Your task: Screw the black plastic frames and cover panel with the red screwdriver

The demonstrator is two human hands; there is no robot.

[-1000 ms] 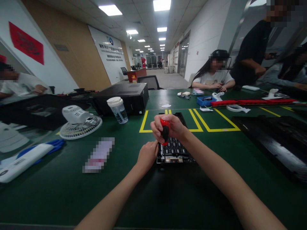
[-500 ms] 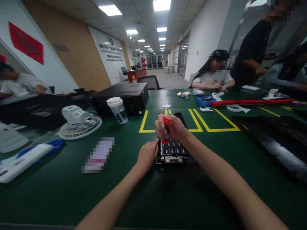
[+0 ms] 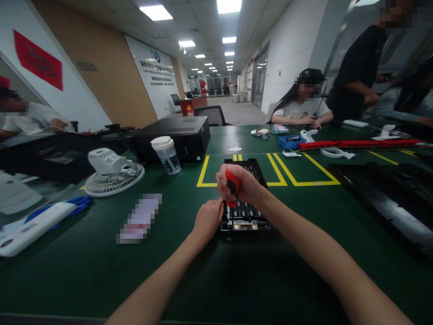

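Observation:
A black electronic casing with rows of rounded cells inside lies on the green table in front of me. My right hand is wrapped round the red and black handle of a screwdriver. The screwdriver stands nearly upright, its shaft reaching down to the near left corner of the casing; what its tip touches is too small to make out. My left hand steadies the casing by its left edge, fingers closed against the side. Part of the casing is hidden behind my right hand and forearm.
A lidded cup, a white fan and a large black box stand at left. Nearer lies a pixelated flat item. Dark panels lie at right, a blue tray farther back. Other people sit or stand round the table.
The screwdriver handle has tilted and shifted slightly left, and my right hand has turned a little with it. My left hand stays on the casing's edge.

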